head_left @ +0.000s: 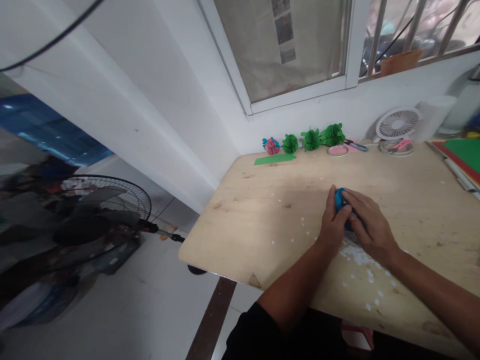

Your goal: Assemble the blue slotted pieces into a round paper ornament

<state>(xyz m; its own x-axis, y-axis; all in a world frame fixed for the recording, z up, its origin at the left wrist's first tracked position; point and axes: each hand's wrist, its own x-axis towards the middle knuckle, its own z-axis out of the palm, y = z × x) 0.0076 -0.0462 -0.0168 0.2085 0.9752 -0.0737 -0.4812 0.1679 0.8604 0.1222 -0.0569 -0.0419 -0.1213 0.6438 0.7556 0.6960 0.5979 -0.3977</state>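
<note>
Both of my hands meet on a small blue paper object [340, 198] in the middle of the wooden table [262, 220]. My left hand [333, 220] wraps its fingers round the object's left side. My right hand [365, 222] covers its right side with fingers pressed on it. Most of the blue object is hidden under my fingers. White paper scraps [356, 256] lie scattered on the table just below my wrists.
Along the wall stand three green paper balls [311, 139], a pink-and-blue one [271, 145], a green paper strip [274, 159], a pink lid [337, 150], scissors [356, 145] and a small white fan [397, 124]. Coloured paper sheets [463, 155] lie far right. A floor fan [101, 215] stands left.
</note>
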